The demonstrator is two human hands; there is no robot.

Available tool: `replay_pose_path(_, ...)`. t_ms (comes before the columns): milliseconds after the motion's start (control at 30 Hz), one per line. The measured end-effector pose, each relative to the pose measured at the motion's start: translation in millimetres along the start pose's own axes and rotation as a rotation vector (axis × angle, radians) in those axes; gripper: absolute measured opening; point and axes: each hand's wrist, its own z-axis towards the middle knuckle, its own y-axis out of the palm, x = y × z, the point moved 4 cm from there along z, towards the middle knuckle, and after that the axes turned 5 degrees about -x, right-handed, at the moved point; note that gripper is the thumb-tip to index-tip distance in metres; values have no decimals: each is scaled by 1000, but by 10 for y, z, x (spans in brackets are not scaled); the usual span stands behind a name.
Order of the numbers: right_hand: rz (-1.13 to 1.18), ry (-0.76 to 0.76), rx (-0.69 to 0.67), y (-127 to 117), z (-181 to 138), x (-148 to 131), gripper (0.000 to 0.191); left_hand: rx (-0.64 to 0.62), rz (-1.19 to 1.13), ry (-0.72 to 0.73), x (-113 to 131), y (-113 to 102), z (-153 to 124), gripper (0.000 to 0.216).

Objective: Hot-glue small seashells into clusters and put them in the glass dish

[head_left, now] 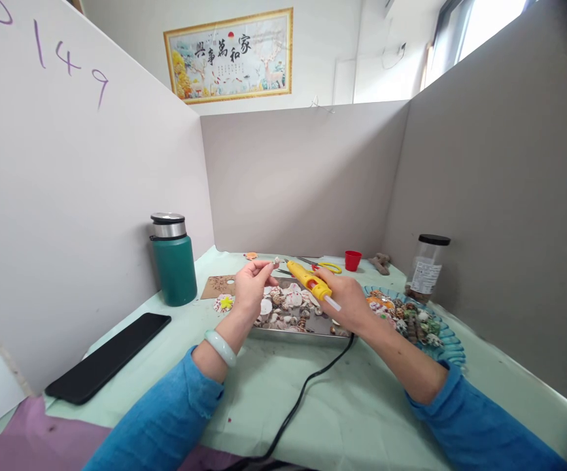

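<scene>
Presently, items at the bench:

- Left hand [250, 288]: raised above the tray, thumb and forefinger pinched on a small shell [276, 260], held in the air just beyond the fingertips.
- Right hand [346, 304]: closed round the handle of a yellow glue gun [307, 280], with the nozzle pointing at the shell and almost touching it. Whether a finger presses the trigger cannot be told.
- Metal tray [293, 334]: under both hands, holding loose shells.
- Blue plate [452, 353]: right of the tray, with more shells and small coloured pieces.
- Black cord [303, 392]: runs from the gun toward the near table edge, between the forearms.
- Green flask [174, 261], black phone [109, 356], yellow scissors [329, 266], red cup [352, 260], lidded jar [428, 267]: set round the edges, apart from the hands.

Handling note (judgement): the work appears to be gluing the shell.
- Grip the shell by its edges, so the face that takes glue is bare and the fingertips stay away from the hot nozzle.
- Rest both wrists near the tray for steadiness.
- Squeeze gently for one small bead.
- Keep the work over the tray so drips land there.
- Leave the cord slack so it does not tug the aim.
</scene>
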Motion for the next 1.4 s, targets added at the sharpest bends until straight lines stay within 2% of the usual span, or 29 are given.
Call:
replay_pose_path(100, -187, 88, -114, 33, 20, 69, 23, 10, -9, -8, 8, -4, 0, 32)
replay_pose_path(200, -343, 138, -308, 146, 12, 146, 22, 5, -11, -25, 19, 5, -9, 31)
replay_pose_path(300, -383, 157, -483, 220, -29, 228, 29, -21, -17, -34, 27, 26, -28, 32)
replay_pose_path(400, -336, 98, -540, 159, -44, 278, 36, -56, -4, -39, 27, 58, -50, 30)
replay_pose_path(467, -267, 46, -455, 46, -19, 262, 36, -75, 21, -30, 32, 84, -67, 27)
replay_pose_path(500, -213, 22, -362, -24, 0, 230, 31, -81, 35, -21, 37, 98, -77, 26)
replay_pose_path(633, 23, -99, 184, -248, 7, -21, 25, -96, 101, 13, 61, 156, -134, 23)
replay_pose_path(700, 40, -192, 302, -225, -23, -167, 23, -125, 165, 31, 69, 188, -170, 23)
replay_pose_path(833, -47, -269, 320, -90, -37, -303, 22, -207, 303, 84, 60, 239, -230, 21)
replay_pose_path(1000, -93, -249, 340, -23, -7, -253, 23, -228, 411, 159, 20, 234, -255, 21)
replay_pose_path(1200, 18, -200, 356, 20, -1, -162, 20, -235, 476, 185, 8, 239, -263, 22)
replay_pose_path(1400, 212, -80, 379, 24, -11, -109, 18, -220, 440, 179, 9, 249, -288, 20)
